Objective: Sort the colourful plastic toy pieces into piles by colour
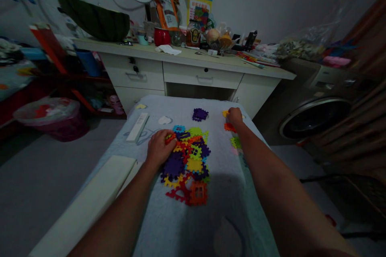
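A heap of coloured interlocking plastic tiles lies in the middle of a cloth-covered table. My left hand rests on the heap's left edge, fingers curled on an orange tile. My right hand reaches far right, knuckles up, fingers bent down over a yellow tile; an orange tile lies just below it. A lone purple tile sits beyond the heap. A green tile lies beside my right forearm.
A white flat box and a small white piece lie at the table's far left. A long pale board runs along the left edge. Behind stand a cluttered desk, a washing machine and a pink basin.
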`<action>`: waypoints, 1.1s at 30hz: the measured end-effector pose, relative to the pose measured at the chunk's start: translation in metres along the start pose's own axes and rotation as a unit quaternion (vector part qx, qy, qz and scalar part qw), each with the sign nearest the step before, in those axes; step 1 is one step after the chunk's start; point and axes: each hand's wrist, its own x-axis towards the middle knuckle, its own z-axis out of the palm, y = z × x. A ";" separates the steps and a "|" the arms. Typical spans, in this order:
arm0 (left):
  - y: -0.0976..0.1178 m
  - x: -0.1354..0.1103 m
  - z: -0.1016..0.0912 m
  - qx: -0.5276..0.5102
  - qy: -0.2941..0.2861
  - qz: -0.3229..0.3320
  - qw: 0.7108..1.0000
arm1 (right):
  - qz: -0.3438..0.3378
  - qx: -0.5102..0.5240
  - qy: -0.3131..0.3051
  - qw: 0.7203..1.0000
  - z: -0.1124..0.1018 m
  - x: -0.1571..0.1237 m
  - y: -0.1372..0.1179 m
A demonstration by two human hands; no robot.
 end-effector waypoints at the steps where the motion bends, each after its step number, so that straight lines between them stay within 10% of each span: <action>1: 0.000 0.000 0.000 0.000 -0.001 0.001 1.000 | 0.016 -0.004 0.002 1.000 -0.002 -0.002 -0.001; 5: -0.001 0.000 0.001 0.000 0.002 0.014 1.000 | 0.035 0.001 -0.004 0.999 -0.014 -0.018 -0.014; 16: 0.002 0.001 -0.002 -0.006 -0.007 0.004 1.000 | -0.200 0.077 -0.163 0.963 -0.007 -0.108 -0.063; 33: -0.004 0.001 0.003 0.005 0.003 0.005 1.000 | -0.151 0.007 -0.177 0.973 -0.028 -0.128 -0.047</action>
